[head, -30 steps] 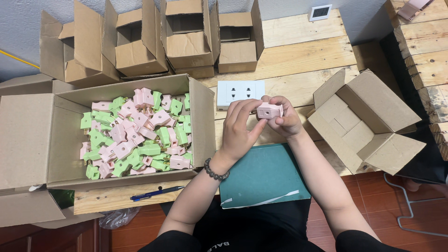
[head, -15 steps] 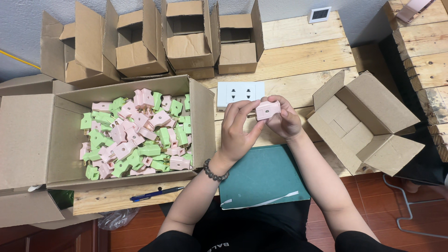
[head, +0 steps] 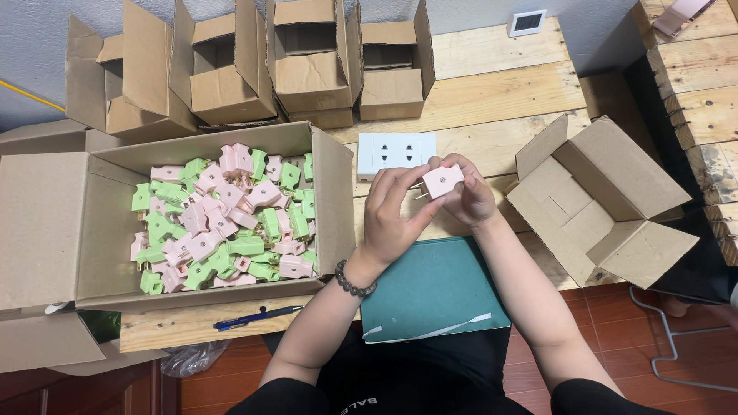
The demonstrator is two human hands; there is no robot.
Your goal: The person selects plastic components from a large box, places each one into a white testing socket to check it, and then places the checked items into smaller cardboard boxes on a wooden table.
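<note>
Both my hands hold one pink plug adapter (head: 443,181) above the wooden table (head: 500,100). My left hand (head: 390,215) pinches its left side, where two metal prongs stick out, and my right hand (head: 469,196) cups it from the right and behind. Just beyond the hands lies a white socket plate (head: 393,151). To the left stands a big open cardboard box (head: 46,223) filled with several pink and green adapters (head: 223,219). A beaded bracelet (head: 352,282) is on my left wrist.
An empty open cardboard box (head: 596,204) sits at the right. A row of small open cartons (head: 307,69) lines the back wall. A green book (head: 434,288) lies at the table's front edge, and a blue pen (head: 257,317) lies left of it. Stacked wooden pallets (head: 703,92) stand far right.
The adapter has been turned in my fingers; its flat face with a hole now points up and the prongs point left. The hands have stayed in the same place.
</note>
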